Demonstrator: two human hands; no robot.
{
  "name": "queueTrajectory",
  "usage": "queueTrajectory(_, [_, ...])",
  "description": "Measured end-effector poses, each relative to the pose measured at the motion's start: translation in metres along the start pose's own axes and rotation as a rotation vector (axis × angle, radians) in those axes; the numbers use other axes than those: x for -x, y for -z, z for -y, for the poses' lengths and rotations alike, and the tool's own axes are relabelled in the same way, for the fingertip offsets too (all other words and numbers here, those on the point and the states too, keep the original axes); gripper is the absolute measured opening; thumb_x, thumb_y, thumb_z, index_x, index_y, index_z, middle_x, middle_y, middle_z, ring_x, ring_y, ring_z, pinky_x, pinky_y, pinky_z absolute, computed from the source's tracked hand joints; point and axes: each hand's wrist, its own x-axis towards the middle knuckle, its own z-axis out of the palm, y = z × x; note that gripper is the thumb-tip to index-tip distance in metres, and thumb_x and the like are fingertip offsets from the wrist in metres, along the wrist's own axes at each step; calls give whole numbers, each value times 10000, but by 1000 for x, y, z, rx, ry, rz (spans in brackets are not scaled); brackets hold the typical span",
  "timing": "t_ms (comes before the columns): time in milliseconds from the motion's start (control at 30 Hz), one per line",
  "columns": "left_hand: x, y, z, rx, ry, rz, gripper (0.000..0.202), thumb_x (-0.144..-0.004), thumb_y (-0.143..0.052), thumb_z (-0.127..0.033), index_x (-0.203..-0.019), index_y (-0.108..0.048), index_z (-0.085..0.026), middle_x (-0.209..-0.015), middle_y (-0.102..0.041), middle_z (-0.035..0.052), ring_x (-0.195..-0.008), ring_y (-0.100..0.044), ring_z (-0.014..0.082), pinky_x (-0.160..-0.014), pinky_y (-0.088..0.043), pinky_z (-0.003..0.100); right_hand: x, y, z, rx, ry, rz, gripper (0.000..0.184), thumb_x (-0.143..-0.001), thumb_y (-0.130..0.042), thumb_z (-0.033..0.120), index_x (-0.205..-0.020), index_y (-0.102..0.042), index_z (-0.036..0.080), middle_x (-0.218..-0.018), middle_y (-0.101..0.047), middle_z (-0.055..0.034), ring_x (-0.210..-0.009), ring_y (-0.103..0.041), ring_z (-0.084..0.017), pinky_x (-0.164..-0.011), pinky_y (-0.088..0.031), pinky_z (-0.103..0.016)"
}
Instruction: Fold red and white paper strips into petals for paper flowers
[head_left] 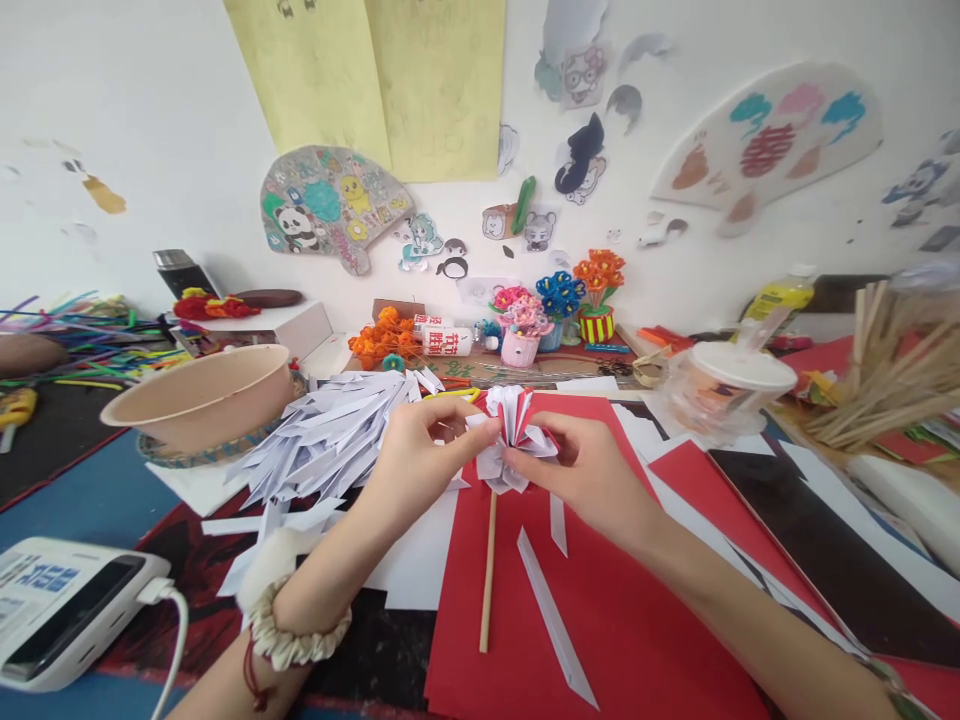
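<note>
Between my two hands is a folded paper flower, white with a few red pieces near its top. My left hand pinches its left side, thumb and fingertips pressed to the petals. On the other side my right hand grips the petals, its thumb at the flower's middle. A thin wooden stick extends down from beneath the flower; where it meets the flower is hidden. Red paper lies below, with a loose white paper strip on it. Left of my hands is a heap of folded white paper pieces.
A beige bowl stands at the left, and a white power bank with a cable lies nearer. A dark phone-like slab, a lidded cup and a bundle of wooden sticks are at the right. Small flower pots line the wall.
</note>
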Motion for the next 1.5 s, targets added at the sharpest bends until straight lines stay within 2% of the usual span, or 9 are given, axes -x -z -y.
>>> queueTrajectory(167, [-1, 5, 2, 106, 4, 81, 273, -818, -705, -418, -837, -717, -146, -681, -631, 15, -599, -492, 112, -547, -351, 225, -1, 3, 1, -131, -51, 64, 185, -784, -734, 300, -908, -711, 164, -791, -685, -26, -713, -621, -180, -638, -493, -294])
queueTrajectory(300, [-2, 7, 0, 179, 54, 128, 251, -785, -737, -398, -795, -710, -148, -740, -667, 29, -637, -535, 118, -572, -380, 224, -2, 5, 0, -176, -67, 97, 161, -781, -746, 289, -884, -716, 169, -753, -685, -12, -669, -625, -159, -615, -497, -272])
queueTrajectory(433, [-3, 10, -2, 150, 145, 110, 270, -702, -787, -390, -738, -709, -134, -635, -627, 0, -537, -438, 71, -495, -294, 193, -2, 5, -2, -158, -70, 110, 169, -785, -748, 303, -882, -714, 169, -754, -684, -11, -670, -628, -155, -611, -497, -266])
queueTrajectory(533, [-3, 12, -3, 65, 164, 113, 263, -716, -760, -387, -743, -708, -131, -598, -613, -3, -513, -417, 69, -475, -267, 195, -2, 4, -3, -110, -50, 105, 154, -791, -740, 311, -838, -699, 171, -740, -665, -7, -668, -606, -151, -598, -481, -262])
queueTrajectory(800, [-3, 16, -1, -64, 102, 116, 246, -733, -736, -372, -766, -742, -129, -562, -613, 5, -516, -486, 97, -486, -337, 211, 0, 2, 0, -36, -15, 53, 125, -774, -721, 289, -765, -644, 191, -674, -598, 21, -630, -561, -143, -568, -438, -255])
queueTrajectory(967, [-4, 18, 1, -8, 97, 157, 256, -744, -727, -372, -801, -764, -126, -732, -722, 75, -642, -592, 148, -583, -434, 242, -1, 4, 2, 26, -11, 38, 162, -761, -716, 296, -701, -605, 195, -645, -570, 29, -590, -522, -135, -535, -403, -257])
queueTrajectory(1100, [-3, 16, 0, -65, 97, 124, 251, -746, -714, -359, -795, -762, -117, -669, -689, 57, -589, -535, 125, -531, -388, 223, -1, 4, 2, 17, -12, 35, 126, -757, -712, 288, -745, -631, 193, -674, -583, 23, -626, -545, -144, -568, -421, -265])
queueTrajectory(1333, [-3, 14, -3, -175, 58, 120, 212, -776, -669, -306, -795, -752, -112, -531, -505, -34, -510, -380, 73, -485, -302, 200, -1, 2, -1, 30, -34, 35, 124, -758, -707, 288, -813, -676, 181, -726, -635, -6, -669, -571, -166, -601, -452, -285])
queueTrajectory(1500, [-4, 15, -2, -161, 52, 140, 216, -786, -678, -338, -810, -749, -135, -580, -566, -16, -541, -439, 90, -495, -330, 201, -1, 3, 0, 9, -43, 83, 104, -767, -712, 277, -795, -665, 188, -695, -614, 8, -642, -562, -156, -574, -436, -270])
